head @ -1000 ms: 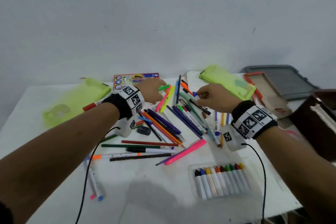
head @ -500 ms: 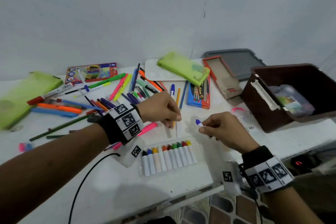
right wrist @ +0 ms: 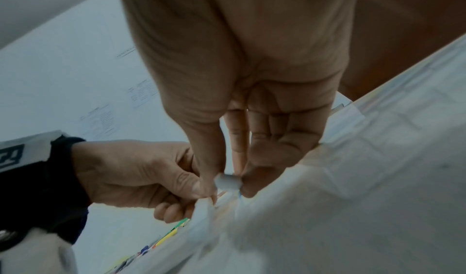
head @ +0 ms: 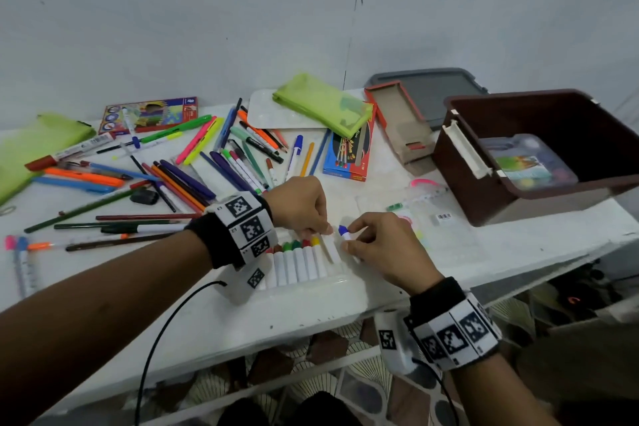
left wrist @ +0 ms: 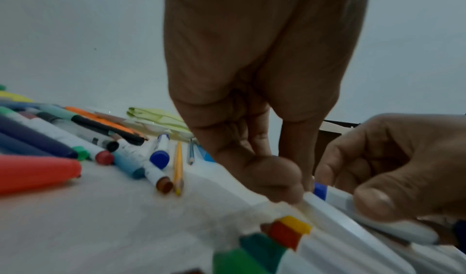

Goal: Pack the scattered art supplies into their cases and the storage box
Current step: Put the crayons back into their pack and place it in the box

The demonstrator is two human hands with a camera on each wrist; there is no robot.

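White table (head: 484, 252): blue-capped marker (head: 344, 232) pinched betw. R fingers (head: 349, 245).

I see a white table (head: 207, 318) against the wall. On its left part many pens and markers (head: 193, 176) lie scattered, with a green pouch (head: 31, 149) at the far left edge and a colourful flat box (head: 152, 114) at the back. In the middle back a white palette (head: 266, 114) lies under a second green pouch (head: 325, 105), near a blue and red box (head: 349, 156). A clear marker case (head: 304, 270) lies at the front edge. A brown storage box (head: 539, 156) stands on the right end.
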